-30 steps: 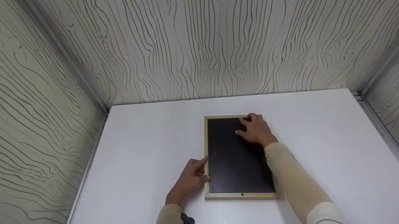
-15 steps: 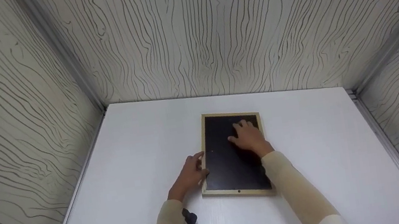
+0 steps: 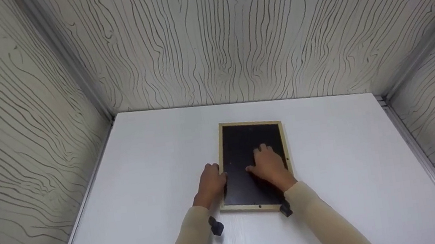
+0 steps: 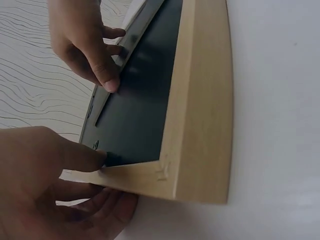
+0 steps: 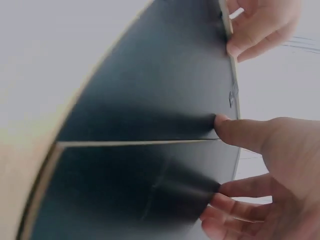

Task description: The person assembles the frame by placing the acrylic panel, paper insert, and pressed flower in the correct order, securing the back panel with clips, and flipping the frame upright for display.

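A light wooden picture frame with a black panel lies lengthwise on the white table. At its left side my left hand grips the rail, thumb on top and fingers under the edge in the left wrist view. My right hand rests on the panel right of its middle, fingers spread. A thin pale line runs along the panel in the right wrist view, between the right thumb and the other fingers. A small fitting sits near the frame's edge.
The white table meets patterned walls at the back and sides, with metal rails along the edges. A small black wrist camera hangs at the left cuff, and another black camera at the right cuff.
My right hand has slid from the frame's top right corner down toward the panel's middle. My left hand has moved slightly up along the left rail.
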Tool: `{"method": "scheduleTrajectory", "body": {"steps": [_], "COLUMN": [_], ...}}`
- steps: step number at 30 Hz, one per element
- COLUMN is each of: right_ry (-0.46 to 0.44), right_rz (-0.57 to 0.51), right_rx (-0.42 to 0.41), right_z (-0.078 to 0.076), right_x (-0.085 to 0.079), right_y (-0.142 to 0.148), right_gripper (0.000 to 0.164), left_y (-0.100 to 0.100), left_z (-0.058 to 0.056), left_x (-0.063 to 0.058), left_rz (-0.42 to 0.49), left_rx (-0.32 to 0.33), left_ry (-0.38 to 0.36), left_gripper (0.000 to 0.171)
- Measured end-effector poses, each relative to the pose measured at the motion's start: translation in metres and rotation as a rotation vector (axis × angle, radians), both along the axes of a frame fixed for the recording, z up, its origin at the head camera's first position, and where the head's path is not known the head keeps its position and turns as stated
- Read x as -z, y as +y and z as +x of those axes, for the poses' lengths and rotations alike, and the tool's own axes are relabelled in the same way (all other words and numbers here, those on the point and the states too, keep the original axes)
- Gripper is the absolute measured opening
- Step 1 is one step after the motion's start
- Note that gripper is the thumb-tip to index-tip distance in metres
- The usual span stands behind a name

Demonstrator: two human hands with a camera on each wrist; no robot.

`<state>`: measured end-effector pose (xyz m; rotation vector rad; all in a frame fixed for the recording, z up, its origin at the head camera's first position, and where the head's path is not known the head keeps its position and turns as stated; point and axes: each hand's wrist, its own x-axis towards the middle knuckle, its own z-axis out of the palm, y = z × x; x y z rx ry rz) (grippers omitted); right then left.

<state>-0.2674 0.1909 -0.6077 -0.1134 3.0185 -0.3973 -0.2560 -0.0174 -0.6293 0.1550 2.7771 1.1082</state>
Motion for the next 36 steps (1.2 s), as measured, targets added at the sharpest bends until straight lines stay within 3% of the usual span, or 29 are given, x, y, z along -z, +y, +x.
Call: {"method": "scheduleTrajectory", "body": {"steps": [5, 13, 21, 24, 30, 36], "right_ry": [-0.002, -0.046, -0.056, -0.056, -0.048, 0.025], "right_rz": [-0.019, -0.118, -0.185, -0.194, -0.195, -0.161], "right_rx": [0.023, 0.069, 0.108, 0.119, 0.141, 0.114], "right_z": [-0.006, -0.011, -0.012, -0.012, -0.012, -0.012], "right_x": [-0.003, 0.0, 0.0, -0.001, -0.003, -0.008], "right_y": [0.0, 0.001, 0.003, 0.003, 0.005, 0.004], "right_gripper": [0.07, 0.084, 0.086, 0.084, 0.082, 0.074], "left_y": [0.004, 0.007, 0.004, 0.003, 0.001, -0.003], "left_z": [-0.004, -0.001, -0.002, -0.003, -0.008, -0.012], "left_x": [0.001, 0.005, 0.001, -0.002, -0.002, -0.004], "left_rz": [0.015, 0.041, 0.142, 0.156, 0.228, 0.294], "left_rx": [-0.032, -0.072, -0.097, -0.098, -0.09, -0.095], "left_ry": [0.018, 0.067, 0.075, 0.046, -0.088, -0.165], "left_gripper": [0.023, 0.016, 0.016, 0.021, 0.04, 0.054]}}
